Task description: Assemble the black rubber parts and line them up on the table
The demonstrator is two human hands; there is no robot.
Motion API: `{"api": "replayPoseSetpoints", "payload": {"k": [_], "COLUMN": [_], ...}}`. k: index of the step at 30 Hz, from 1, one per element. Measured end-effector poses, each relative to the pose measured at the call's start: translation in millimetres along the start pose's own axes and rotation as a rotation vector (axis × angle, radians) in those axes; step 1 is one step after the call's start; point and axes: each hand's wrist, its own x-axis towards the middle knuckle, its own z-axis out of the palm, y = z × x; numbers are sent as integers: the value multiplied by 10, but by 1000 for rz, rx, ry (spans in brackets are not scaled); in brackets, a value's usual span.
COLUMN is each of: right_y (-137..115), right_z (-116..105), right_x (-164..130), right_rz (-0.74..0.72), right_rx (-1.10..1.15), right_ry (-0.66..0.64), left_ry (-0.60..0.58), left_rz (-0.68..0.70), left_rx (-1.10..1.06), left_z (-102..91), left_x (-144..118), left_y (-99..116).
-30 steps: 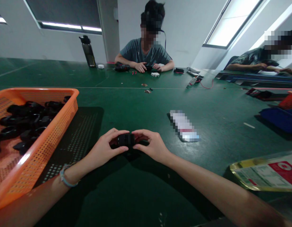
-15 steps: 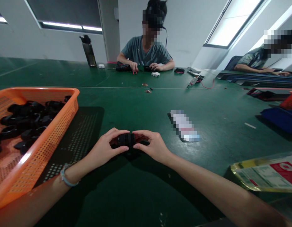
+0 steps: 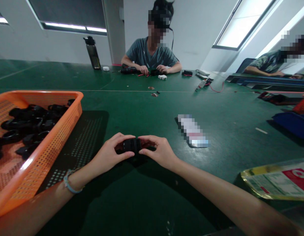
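While both hands meet at the near middle of a green table (image 3: pixel 142 108), they pinch one small black plastic part (image 3: pixel 132 144) between them, exactly as they did a second ago. Everything here is placed from that part.

Far to its left stands an orange mesh basket (image 3: pixel 55 131), heaped with more black parts (image 3: pixel 29 123); it has not moved.

Just left of the part, the left hand (image 3: pixel 110 154) curls around it, thumb below and fingers above, with a pale blue bracelet (image 3: pixel 68 183) on the wrist.

Touching the part's right end, the right hand (image 3: pixel 159 151) grips it with thumb and fingertips closed on it. Neither grip has changed since the earlier pictures.

Beyond the part, at the table's far edge, a person in a grey-green shirt (image 3: pixel 152 54) sits working; their hands now rest close together over small items, where half a second ago one reached left. A dark water bottle (image 3: pixel 92 52) stands left of them.

Right of the part lies a blurred flat card (image 3: pixel 192 131). Further right, near the corner, lies a yellow-edged plastic packet (image 3: pixel 277 178).
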Motion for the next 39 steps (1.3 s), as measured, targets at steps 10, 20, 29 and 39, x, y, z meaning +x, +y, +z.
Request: {"api": "replayPoseSetpoints", "payload": {"k": [10, 20, 29, 39], "right_y": [-12, -10, -6, 14], "right_z": [2, 10, 12, -21], "right_x": [-5, 5, 2, -11], "right_rz": [20, 22, 31, -52], "right_rx": [27, 28, 11, -32], "right_ry": [-13, -14, -1, -13], "left_ry": [-4, 4, 2, -6], "left_rz": [-11, 1, -2, -23], "left_rx": [5, 0, -5, -27], "left_z": [-7, -1, 0, -7], "left_x": [-8, 4, -1, 13], "left_y": [11, -11, 7, 11]}}
